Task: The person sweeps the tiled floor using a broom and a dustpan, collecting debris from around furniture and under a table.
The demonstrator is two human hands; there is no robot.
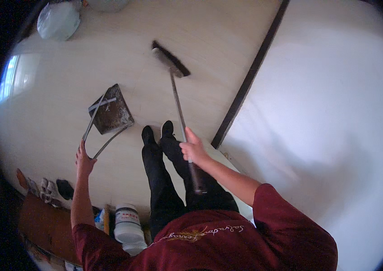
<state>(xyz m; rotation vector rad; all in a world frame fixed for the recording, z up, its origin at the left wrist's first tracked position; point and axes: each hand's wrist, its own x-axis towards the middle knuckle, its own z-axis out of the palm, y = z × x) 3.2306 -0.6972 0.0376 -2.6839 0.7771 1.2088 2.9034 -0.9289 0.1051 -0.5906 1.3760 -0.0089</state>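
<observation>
Maroon cloth of a short-sleeved shirt [209,244], with pale lettering and a yellowish motif across the front, fills the lower edge of the head view, nearest the camera. Both bare forearms reach out of its sleeves. The person's left grip [84,161] is closed on the thin metal handle of a dustpan [115,114], where the handle's two rods come together. That dustpan lies ahead of the left hand, left of the feet; its pan is dark and streaked with pale grime, and a light bar crosses it. Whether it rests flat on the floor [132,58] cannot be told. The person's right grip [193,148] is clenched around the long handle of a broom [177,95], whose thick dark end points back toward the shirt. Its head, with dark bristles, is slightly blurred and sits beyond the feet, to the right of the dustpan and apart from it. Black trousers [160,180] and dark shoes [148,134] show between the two arms. On the right stands a white wall [327,90], edged by a dark strip [251,79] and carrying a soft shadow. At lower left are several pieces of footwear [47,189] beside a brown piece of furniture [42,221], then white buckets [128,223]. A whitish bag [58,21] sits at upper left.
</observation>
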